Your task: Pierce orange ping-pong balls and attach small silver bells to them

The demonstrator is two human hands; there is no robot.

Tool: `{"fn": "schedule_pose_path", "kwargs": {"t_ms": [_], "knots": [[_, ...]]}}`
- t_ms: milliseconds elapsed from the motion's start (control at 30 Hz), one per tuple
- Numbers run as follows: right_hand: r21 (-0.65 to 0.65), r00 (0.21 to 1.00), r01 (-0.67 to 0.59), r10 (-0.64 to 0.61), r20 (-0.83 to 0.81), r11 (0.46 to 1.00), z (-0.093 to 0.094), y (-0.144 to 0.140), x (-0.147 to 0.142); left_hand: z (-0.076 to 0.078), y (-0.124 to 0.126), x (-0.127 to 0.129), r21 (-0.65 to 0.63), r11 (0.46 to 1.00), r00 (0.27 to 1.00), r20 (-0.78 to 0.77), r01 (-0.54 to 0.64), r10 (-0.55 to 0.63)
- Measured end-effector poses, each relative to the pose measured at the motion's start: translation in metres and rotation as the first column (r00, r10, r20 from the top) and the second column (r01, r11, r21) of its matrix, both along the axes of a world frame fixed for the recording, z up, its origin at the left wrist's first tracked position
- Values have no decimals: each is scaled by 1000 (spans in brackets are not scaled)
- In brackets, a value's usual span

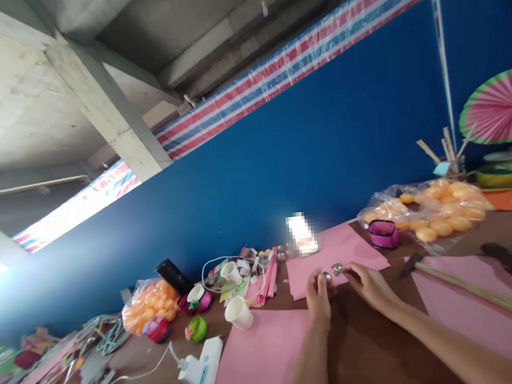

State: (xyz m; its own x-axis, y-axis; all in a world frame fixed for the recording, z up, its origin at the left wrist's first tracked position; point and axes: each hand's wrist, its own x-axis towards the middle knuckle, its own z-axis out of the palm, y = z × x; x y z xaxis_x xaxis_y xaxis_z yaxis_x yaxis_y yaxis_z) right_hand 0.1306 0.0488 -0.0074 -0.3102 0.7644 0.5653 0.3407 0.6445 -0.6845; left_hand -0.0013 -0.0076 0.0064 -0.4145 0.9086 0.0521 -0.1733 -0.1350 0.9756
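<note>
Hands meet at the near edge of a pink paper sheet (333,251). Left hand (318,297) pinches a small silver ball (327,278); right hand (369,282) rests fingertips on a small metallic cluster (337,267). Work looks early: orange balls (437,209) remain bagged.

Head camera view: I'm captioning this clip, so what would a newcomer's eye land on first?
The deep blue wall fills the background. On the brown table, the left hand and right hand meet at a small shiny metal piece on pink paper, with a clear bag of orange balls at right.
</note>
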Motion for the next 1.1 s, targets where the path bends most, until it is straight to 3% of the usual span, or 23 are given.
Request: {"fn": "schedule_pose_path", "kwargs": {"t_ms": [233, 433, 767, 1000, 1100], "knots": [[57, 985, 6, -16, 174, 998, 1, -5, 1, -9, -1, -3, 16, 1000, 998, 66, -16, 15], [103, 950, 101, -127, 284, 990, 8, -9, 4, -8, -4, -3, 25, 999, 995, 101, -20, 18], [-76, 941, 241, -214, 260, 967, 0, -2, 3, -7, -5, -6, 44, 998, 997, 51, 49, -52], [-229, 982, 148, -115, 149, 962, 28, 4, 2, -4, -5, -5, 69, 996, 984, 165, 55, -66], [-208, 972, 178, -139, 190, 962, 41, 18, -12, -2, -6, -4, 86, 995, 979, 189, 57, -73]]}}
